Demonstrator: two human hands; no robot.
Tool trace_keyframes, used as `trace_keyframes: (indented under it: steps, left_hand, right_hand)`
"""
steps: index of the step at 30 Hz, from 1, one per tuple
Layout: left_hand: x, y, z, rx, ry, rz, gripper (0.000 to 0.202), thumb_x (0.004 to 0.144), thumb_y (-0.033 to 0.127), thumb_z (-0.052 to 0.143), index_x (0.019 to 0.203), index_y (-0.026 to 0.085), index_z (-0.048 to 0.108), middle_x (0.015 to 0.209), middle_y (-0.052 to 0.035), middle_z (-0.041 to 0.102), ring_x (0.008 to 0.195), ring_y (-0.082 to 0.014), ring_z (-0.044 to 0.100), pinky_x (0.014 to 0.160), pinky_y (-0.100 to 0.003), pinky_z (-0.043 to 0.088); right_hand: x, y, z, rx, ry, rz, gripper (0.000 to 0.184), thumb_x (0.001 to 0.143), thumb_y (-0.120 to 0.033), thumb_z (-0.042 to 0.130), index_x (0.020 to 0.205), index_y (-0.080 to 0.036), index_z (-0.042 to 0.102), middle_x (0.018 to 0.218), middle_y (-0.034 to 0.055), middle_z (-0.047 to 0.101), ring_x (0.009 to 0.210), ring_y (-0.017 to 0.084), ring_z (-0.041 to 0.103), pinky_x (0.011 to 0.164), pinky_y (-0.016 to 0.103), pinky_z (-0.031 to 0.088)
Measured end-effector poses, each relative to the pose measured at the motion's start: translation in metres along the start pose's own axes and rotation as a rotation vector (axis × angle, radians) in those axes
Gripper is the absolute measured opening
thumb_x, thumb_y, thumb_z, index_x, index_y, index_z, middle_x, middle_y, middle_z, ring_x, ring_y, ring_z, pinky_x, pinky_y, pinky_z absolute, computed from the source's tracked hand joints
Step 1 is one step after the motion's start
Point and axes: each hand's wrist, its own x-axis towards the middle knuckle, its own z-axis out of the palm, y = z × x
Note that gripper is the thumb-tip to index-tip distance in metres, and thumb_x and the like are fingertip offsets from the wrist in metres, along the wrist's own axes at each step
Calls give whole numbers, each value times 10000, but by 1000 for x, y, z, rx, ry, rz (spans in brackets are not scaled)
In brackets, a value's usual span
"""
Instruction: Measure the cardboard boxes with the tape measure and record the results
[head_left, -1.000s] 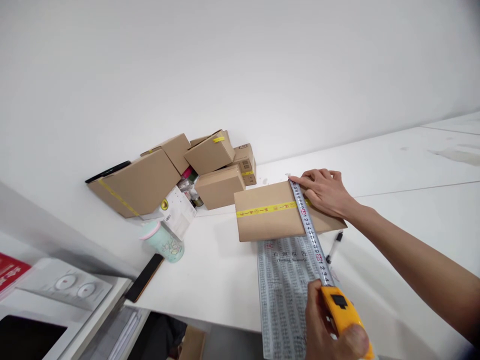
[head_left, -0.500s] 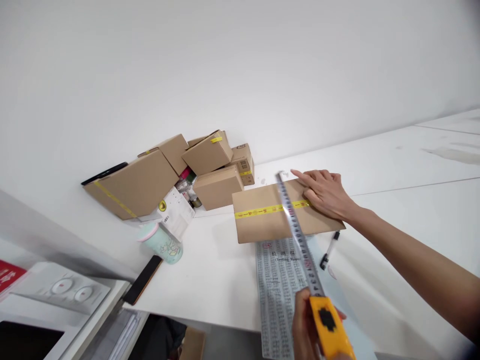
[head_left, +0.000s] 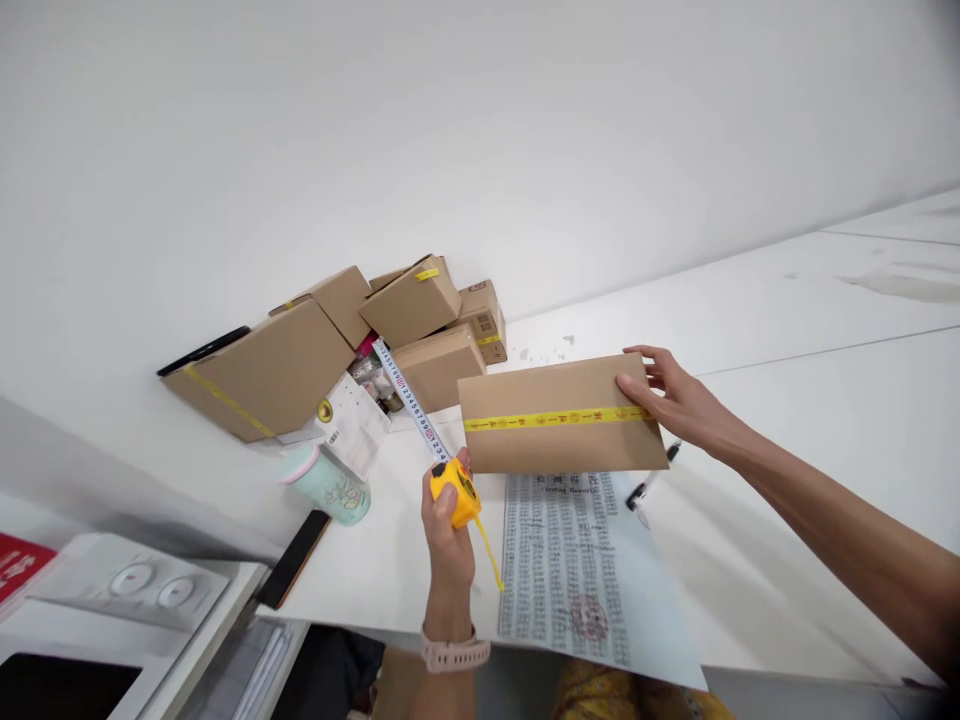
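Measuring looks partway done: a yellow strip (head_left: 555,420) already crosses the cardboard box (head_left: 555,450), but the blade (head_left: 415,408), drawn out and pointing clear of it, is not yet reeled in. My left hand (head_left: 451,550) wraps snugly around the tape measure (head_left: 463,490), just beside the box's left end; my right hand (head_left: 681,400) pinches its right end, back from the tabletop's (head_left: 405,570) front edge.

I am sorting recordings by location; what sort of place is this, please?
Probably an office or workroom: taped cardboard boxes stand piled by the wall, a printed sheet lies on the white table, and the left hand holds a tape measure.
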Motion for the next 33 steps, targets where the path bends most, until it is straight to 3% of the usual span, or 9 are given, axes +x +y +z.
trace_keyframes:
  steps: [4, 9, 15, 18, 21, 23, 26, 29, 33]
  left_hand:
    - [34, -13, 1, 15, 7, 16, 434, 749, 480, 721, 1051, 188, 611, 1231, -116, 650, 1070, -232, 639, 1035, -412, 425]
    - [73, -47, 1, 107, -63, -35, 440, 677, 470, 765, 979, 187, 613, 1000, -55, 673, 866, -163, 632, 839, -292, 479]
    - [71, -82, -3, 279, -131, -140, 412, 713, 454, 752, 969, 162, 612, 839, -23, 632, 727, -141, 584, 679, -252, 451]
    - [63, -73, -2, 341, -130, -115, 437, 747, 462, 734, 1034, 164, 592, 959, -52, 641, 770, -142, 574, 693, -247, 453]
    - [51, -41, 1, 391, -136, -44, 566, 708, 463, 776, 1158, 204, 551, 1204, -89, 599, 880, -167, 576, 714, -250, 471]
    - [37, -14, 4, 446, -257, -21, 645, 657, 443, 814, 1196, 215, 544, 1193, -102, 610, 897, -203, 590, 716, -276, 489]
    - [10, 14, 6, 622, -720, -81, 688, 657, 389, 802, 1264, 203, 537, 1040, -103, 642, 795, -212, 595, 671, -299, 496]
    - [-15, 16, 6, 747, -1009, -178, 799, 589, 389, 829, 1310, 213, 532, 932, -61, 638, 707, -189, 560, 629, -294, 476]
    - [-31, 1, 5, 814, -1150, -285, 864, 536, 383, 855, 1327, 256, 529, 934, -29, 638, 730, -193, 567, 703, -317, 492]
  right_hand:
    - [3, 11, 7, 133, 29, -135, 620, 850, -627, 592, 1341, -295, 408, 1329, 129, 588, 1206, 324, 568, 840, 438, 578]
    - [14, 46, 24, 208, 92, -294, 571, 859, -585, 601, 1307, -306, 382, 1402, 117, 512, 1239, 301, 546, 974, 508, 509]
    - [17, 91, 33, 182, 70, -200, 549, 873, -560, 599, 1313, -295, 405, 1365, 117, 552, 1265, 295, 535, 1010, 520, 483]
    - [10, 91, 34, 156, 56, -194, 561, 889, -527, 595, 1359, -290, 401, 1422, 111, 514, 1317, 285, 490, 1029, 506, 471]
    - [1, 73, 29, 140, 203, -152, 551, 892, -521, 591, 1361, -279, 435, 1443, 118, 501, 1287, 290, 509, 1009, 516, 475]
    - [-5, 51, 19, 190, 377, -90, 483, 898, -531, 573, 1301, -275, 498, 1346, 113, 585, 1151, 281, 588, 937, 507, 508]
    - [-14, 13, -5, 461, 444, 18, 442, 924, -549, 507, 1285, -294, 512, 1114, 90, 697, 782, 220, 634, 700, 420, 542]
    - [-29, -14, -29, 714, 364, -2, 455, 931, -586, 466, 1295, -320, 529, 1013, 75, 713, 576, 180, 551, 540, 367, 471]
    - [-58, -20, -40, 622, 462, -26, 234, 865, -483, 660, 957, -274, 712, 731, 39, 626, 584, 174, 484, 473, 324, 383]
